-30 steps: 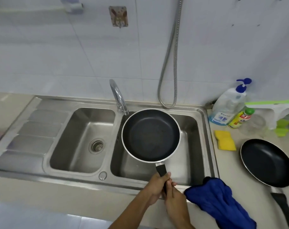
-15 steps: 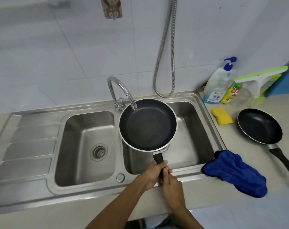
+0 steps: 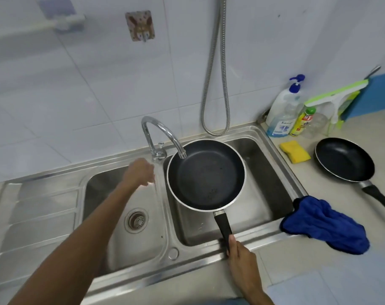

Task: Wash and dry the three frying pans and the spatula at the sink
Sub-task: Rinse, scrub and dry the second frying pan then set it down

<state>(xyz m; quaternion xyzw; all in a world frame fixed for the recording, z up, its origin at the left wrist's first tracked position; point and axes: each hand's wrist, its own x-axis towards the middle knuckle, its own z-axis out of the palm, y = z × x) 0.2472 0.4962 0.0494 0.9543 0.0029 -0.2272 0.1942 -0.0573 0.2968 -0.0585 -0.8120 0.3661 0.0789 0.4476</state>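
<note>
Frying pan point(image 3: 205, 175) handle end sits within right hand point(image 3: 242, 260) fingers point(image 3: 232, 241).

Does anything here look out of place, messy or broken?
Little stands out. The blue cloth lies crumpled on the counter, one corner overlapping the sink rim. The frying pan held over the right basin shows a few small specks inside. Nothing looks spilled or broken.

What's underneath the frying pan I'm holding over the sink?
The sink's right basin lies under the frying pan, held by the right hand. Bare steel floor shows around the pan. Whatever sits directly beneath it, including that basin's drain, is covered.
</note>
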